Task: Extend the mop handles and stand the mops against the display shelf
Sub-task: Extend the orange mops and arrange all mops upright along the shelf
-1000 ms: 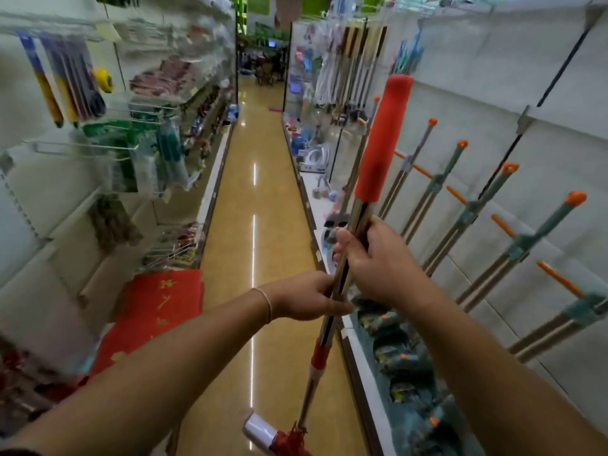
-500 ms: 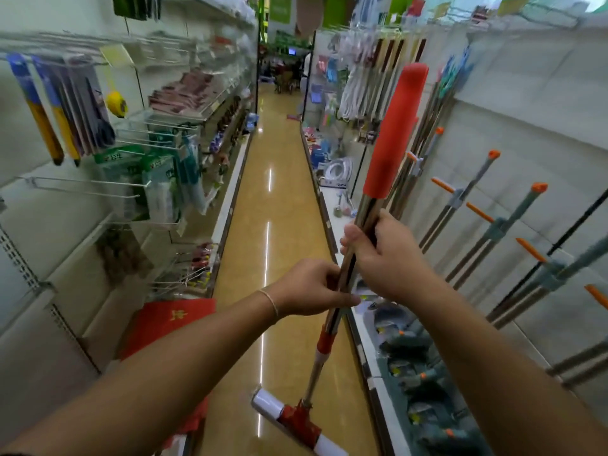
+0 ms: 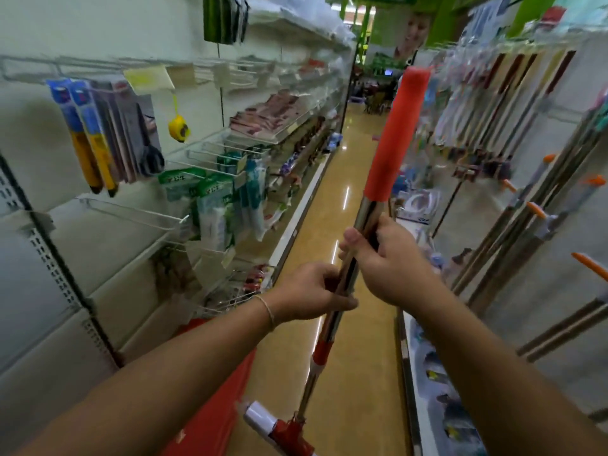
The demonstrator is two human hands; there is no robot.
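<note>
I hold a mop upright in the aisle by its shiny metal handle (image 3: pixel 329 327). It has a long red foam grip (image 3: pixel 394 136) at the top and a red-and-white head (image 3: pixel 279 429) near the floor. My left hand (image 3: pixel 309 291) is wrapped around the pole lower down. My right hand (image 3: pixel 385 258) grips the pole just above it, under the red grip. Several other mops (image 3: pixel 513 232) with orange tips lean against the white display shelf (image 3: pixel 559 291) on the right.
A shelf unit (image 3: pixel 98 241) on the left carries hanging packets, scissors and wire hooks that stick out into the aisle. Red goods (image 3: pixel 214 413) sit low on the left. The glossy tan floor (image 3: pixel 339 199) runs ahead between the shelves.
The view has swung left and upward, so the leaning mops have slid to the right edge. The mop has risen slightly in view. Both hands keep their hold on the pole.
</note>
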